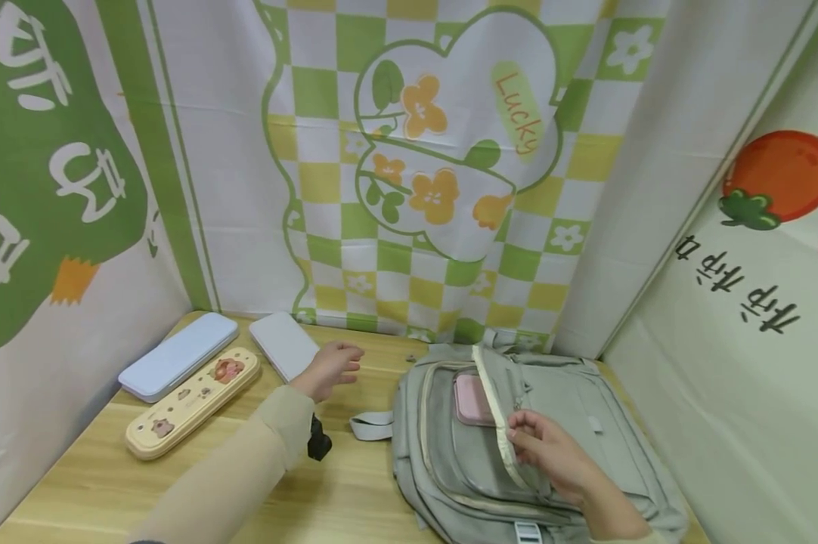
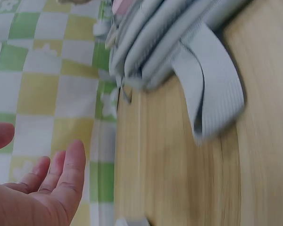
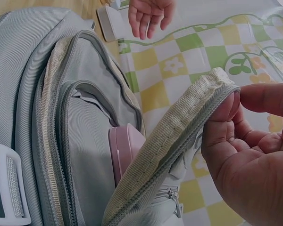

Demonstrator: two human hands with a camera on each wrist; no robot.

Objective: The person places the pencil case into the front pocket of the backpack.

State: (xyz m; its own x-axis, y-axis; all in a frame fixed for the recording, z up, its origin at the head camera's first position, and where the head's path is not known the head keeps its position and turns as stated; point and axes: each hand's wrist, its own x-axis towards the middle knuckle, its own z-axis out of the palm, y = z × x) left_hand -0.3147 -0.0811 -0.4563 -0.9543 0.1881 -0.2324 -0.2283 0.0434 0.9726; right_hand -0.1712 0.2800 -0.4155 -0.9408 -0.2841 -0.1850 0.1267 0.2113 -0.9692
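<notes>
A grey-green backpack [image 1: 606, 423] lies on the table at the right, its front pocket unzipped. My right hand [image 1: 552, 449] pinches the cream-edged pocket flap [image 1: 494, 408] between thumb and fingers and holds it up, as the right wrist view shows close by. Inside the pocket sits a pink case [image 3: 125, 146], partly hidden behind the flap. My left hand [image 1: 329, 370] hovers over the table left of the backpack, fingers loosely extended with nothing in them. Just behind it, partly covered by the hand in the head view, lies a flat white box [image 1: 280, 340].
At the left of the table lie a light blue case [image 1: 178, 355] and a cream pencil case [image 1: 194, 404] with cartoon pictures. A grey strap loop [image 1: 371, 425] sticks out from the backpack's left side. Printed curtains [image 1: 436, 287] border the table's back and sides.
</notes>
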